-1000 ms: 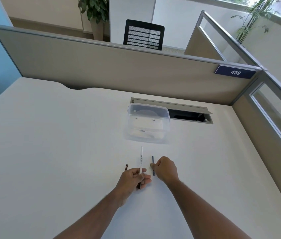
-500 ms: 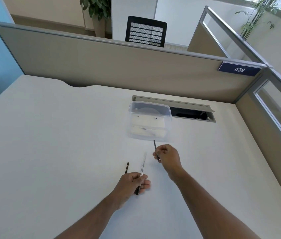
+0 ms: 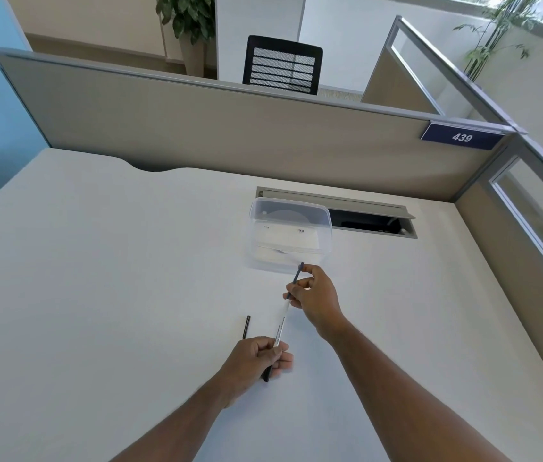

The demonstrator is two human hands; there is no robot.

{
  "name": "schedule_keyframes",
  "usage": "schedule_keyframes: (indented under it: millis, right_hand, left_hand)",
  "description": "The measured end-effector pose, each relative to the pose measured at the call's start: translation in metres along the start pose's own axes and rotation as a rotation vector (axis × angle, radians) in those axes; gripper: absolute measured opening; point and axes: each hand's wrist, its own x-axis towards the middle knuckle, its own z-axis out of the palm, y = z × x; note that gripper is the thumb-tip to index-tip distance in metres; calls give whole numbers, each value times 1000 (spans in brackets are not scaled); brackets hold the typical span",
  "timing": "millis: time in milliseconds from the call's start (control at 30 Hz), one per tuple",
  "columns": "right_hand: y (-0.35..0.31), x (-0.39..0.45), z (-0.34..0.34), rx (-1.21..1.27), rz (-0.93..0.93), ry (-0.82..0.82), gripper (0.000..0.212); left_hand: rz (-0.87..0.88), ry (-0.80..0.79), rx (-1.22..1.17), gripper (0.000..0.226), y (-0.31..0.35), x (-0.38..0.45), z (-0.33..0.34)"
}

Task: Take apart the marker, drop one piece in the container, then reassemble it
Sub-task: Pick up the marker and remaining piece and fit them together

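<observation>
Marker barrel (image 3: 280, 325): white, printed along its length, held low in the centre of the frame and slanting up and to the right. My left hand (image 3: 260, 358) is closed around its lower, dark end, with the fingers wrapped over the body. My right hand (image 3: 316, 295) sits above and to the right of it, thumb and fingertips pinched together on a thin dark rod (image 3: 297, 276). That rod's lower end meets the barrel's upper end at my fingers; whether it is seated inside the barrel cannot be determined. Its upper tip points toward the near wall of the clear container (image 3: 291, 241), which stands on the white desk (image 3: 97, 278) just above my right hand, open-topped.

A second dark piece (image 3: 246, 327) lies flat on the desk, left of the barrel and just above my left hand, touching neither.

Behind the container, an open cable tray (image 3: 373, 220) is set into the desk. A beige partition (image 3: 230, 128) carries a blue plate reading 439 (image 3: 461, 137) at upper right.
</observation>
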Motion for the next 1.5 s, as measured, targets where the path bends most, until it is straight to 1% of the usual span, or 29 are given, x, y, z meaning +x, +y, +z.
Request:
schedule_keyframes:
  millis: [200,300,367,433,533,567,667,767,800,833,900,967,1033,1133,1233,1500]
  right_hand:
    - [0,1,-3,-85,-31,-22,57]
    - [1,1,-5,-126,-46,-36,59]
    - [3,1,-6,-149,-52,-40,57]
    - [5,-1,-6,-182,-65,-45,48]
    - [10,-4,-5,-239,-88,-82,15]
    - [12,-5,-4,-268,-89,-100,11]
    - [18,-6,-3,-273,-62,-134,24]
    - [21,-6,-4,-187,-42,-129,23]
    - [23,-5,-5,-200,-53,-122,23]
    - [25,-4,-5,-257,-85,-121,25]
    - [33,-4,-3,-448,-183,-157,30]
    - [40,-5,1,-601,-280,-223,34]
    - [47,-5,6,-705,-361,-302,40]
    - [55,-5,13,-801,-434,-394,48]
    - [62,-4,19,-877,-562,-473,50]
    - [65,-4,38,-1007,-729,-569,49]
  left_hand:
    - [8,-1,29,19,0,0,1]
    - [11,2,24,19,0,0,1]
    - [14,3,19,18,-1,0,1]
    - [16,7,9,18,-1,1,0]
    - [11,18,-3,18,-2,2,0]
    - [8,21,-5,18,-2,3,0]
    - [7,17,-6,18,-2,3,0]
    - [15,14,-15,18,-3,2,-2]
    - [17,13,-16,18,-3,2,-2]
    - [19,13,-17,18,-4,2,-2]
    - [22,14,-21,18,-4,0,-4]
    - [23,13,-20,19,-5,-2,-6]
    - [23,-1,-20,19,-6,-4,-9]
    - [22,-17,-35,18,-8,-8,-14]
    - [28,-20,-55,17,-8,-11,-20]
    - [53,20,-81,16,-9,-15,-37]
